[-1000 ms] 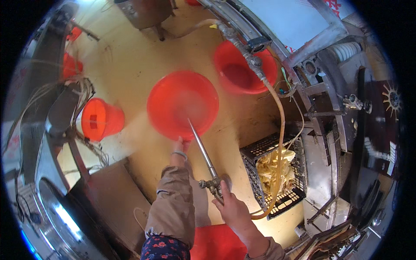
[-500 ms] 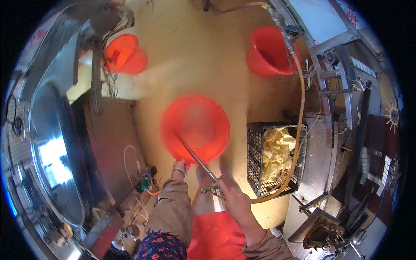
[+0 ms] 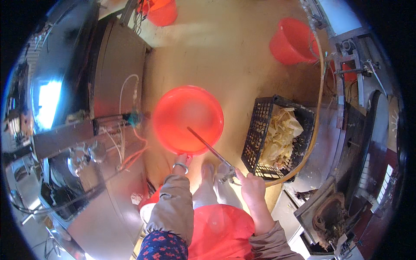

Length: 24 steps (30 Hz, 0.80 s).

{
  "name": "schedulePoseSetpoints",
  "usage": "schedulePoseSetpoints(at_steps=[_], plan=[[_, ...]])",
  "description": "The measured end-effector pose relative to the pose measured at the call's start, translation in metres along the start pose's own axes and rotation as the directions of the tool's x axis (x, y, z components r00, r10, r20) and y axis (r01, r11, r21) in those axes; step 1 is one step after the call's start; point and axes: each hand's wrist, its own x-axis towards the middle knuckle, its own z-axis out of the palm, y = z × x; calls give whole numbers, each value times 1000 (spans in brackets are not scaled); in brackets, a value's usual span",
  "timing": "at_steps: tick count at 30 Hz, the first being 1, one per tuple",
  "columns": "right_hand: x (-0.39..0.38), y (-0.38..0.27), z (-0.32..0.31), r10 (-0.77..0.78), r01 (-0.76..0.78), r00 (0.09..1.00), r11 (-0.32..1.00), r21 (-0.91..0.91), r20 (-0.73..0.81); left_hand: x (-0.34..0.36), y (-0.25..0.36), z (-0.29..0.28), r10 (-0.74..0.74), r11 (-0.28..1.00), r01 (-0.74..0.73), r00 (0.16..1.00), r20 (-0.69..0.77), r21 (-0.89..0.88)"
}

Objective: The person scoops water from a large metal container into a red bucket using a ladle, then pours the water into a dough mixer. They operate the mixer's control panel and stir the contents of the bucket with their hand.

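A round red plastic basin (image 3: 167,108) stands on the floor ahead of me, and a pale blurred patch shows inside it. My left hand (image 3: 183,160) grips the near rim, a band round its wrist. My right hand (image 3: 252,188) is closed round the valve end of a metal hose wand (image 3: 209,147). The wand slants up and left, its tip over the inside of the basin. From the valve, a yellowish hose (image 3: 320,91) runs right. Whether anything comes out of the tip cannot be made out.
A black plastic crate (image 3: 259,134) holding crumpled yellowish leaf-like scraps stands to the right, with the hose arching past it. Farther off are a red tub (image 3: 288,41) and a red bucket (image 3: 164,12). Metal counters (image 3: 117,73) line the left; metal equipment (image 3: 318,149) lines the right.
My view has shifted, so the far tubs sit higher and the crate looks nearer. The left hand still holds the basin rim; the right still holds the wand, its tip now nearer the basin's middle.
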Motion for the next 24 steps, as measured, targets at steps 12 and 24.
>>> schedulePoseSetpoints(at_steps=[12, 24], plan=[[-70, 23, 37, 10, -14, 995, 999, -41, -95, -165, -159, -13, -201, 965, 255, 863, 463, -56], [-62, 23, 25, -80, 71, 995, 986, 148, 55, -272, -171, 118, 18, 895, 219, 853, 522, -389]])
